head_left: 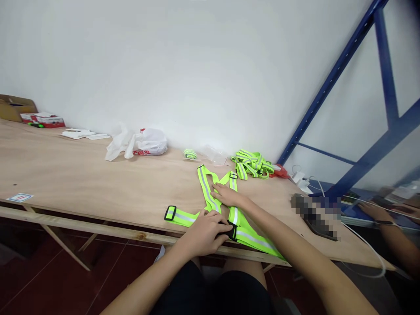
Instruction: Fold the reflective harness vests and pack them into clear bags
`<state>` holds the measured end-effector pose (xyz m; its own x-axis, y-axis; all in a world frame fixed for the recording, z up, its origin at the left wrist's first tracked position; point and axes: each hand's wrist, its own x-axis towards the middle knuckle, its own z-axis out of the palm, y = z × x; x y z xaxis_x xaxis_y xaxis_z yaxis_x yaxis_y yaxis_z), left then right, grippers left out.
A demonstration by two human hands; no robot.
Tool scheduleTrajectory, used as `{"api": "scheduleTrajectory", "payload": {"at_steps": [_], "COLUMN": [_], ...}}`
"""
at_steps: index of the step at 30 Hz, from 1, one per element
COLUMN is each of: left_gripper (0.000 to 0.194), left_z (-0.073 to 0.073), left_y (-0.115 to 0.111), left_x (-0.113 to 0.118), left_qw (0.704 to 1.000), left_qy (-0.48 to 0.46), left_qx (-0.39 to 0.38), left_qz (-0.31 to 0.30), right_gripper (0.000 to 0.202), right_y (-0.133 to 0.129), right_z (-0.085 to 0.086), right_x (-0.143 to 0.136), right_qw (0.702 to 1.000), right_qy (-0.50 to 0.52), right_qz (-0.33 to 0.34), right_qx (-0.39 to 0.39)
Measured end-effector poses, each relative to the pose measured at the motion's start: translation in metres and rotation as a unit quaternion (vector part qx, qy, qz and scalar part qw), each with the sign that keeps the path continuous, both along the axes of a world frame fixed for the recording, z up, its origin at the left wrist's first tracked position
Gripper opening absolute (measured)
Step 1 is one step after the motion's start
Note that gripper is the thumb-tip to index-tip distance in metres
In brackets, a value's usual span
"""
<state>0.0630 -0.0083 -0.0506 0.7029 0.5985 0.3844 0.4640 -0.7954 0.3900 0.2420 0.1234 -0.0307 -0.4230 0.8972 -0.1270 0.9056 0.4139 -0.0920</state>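
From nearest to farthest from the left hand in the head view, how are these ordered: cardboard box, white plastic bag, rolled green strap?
From the left hand:
1. Rolled green strap, ahead, slightly left
2. White plastic bag, farther left
3. Cardboard box, far left

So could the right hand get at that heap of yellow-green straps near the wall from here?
Probably yes: the right hand rests on the flat strap harness, the heap lies just beyond, and nothing tall seems to stand between them.
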Motion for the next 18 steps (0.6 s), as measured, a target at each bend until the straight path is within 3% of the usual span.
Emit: {"api": "scheduleTrajectory", "payload": {"at_steps": [6, 18], "left_gripper": [0.027, 0.028], "left_z": [0.003, 0.006], "left_y": [-0.001, 0.0], "left_x": [-0.001, 0.0], "left_qw": [1.0, 1.0], "left_qy": [0.011, 0.014], "left_qx": [0.0, -0.017], "left_qz": [-0.002, -0.011], "right_gripper": [0.081, 0.093], "right_y": [0.014, 0.043], "right_z": [-0.013, -0.019], "right_x": [0.008, -0.002], "right_qw": [0.998, 0.998], "right_qy": [0.05, 0.042], "right_qz": [0.022, -0.028], "right_qx": [-0.005, -0.034]}}
